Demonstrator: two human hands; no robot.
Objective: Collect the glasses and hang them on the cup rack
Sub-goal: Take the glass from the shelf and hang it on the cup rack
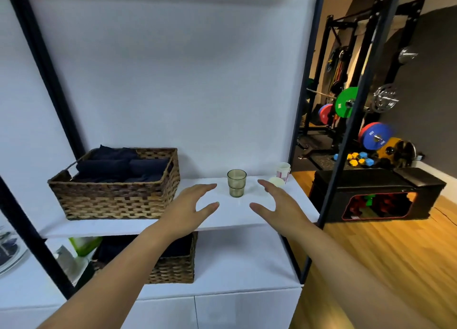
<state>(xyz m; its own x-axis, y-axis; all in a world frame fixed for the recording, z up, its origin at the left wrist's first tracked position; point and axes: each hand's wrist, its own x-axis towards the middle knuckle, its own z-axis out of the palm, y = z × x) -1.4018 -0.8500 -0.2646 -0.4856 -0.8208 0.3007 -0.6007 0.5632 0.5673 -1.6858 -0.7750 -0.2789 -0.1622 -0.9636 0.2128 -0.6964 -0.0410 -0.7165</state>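
A greenish-grey tinted glass (236,183) stands upright on the white shelf (249,219), near its back. My left hand (191,206) hovers over the shelf to the left of the glass, fingers spread and straight, holding nothing. My right hand (277,205) hovers to the right of the glass, fingers also spread, apart from it. Neither hand touches the glass. No cup rack shows in this view.
A wicker basket (116,192) of dark cloths sits on the shelf's left. A paper cup (283,171) and a white lid or bowl (276,181) stand at the shelf's back right. Black frame posts (346,135) flank the shelf. A second basket (173,266) sits below.
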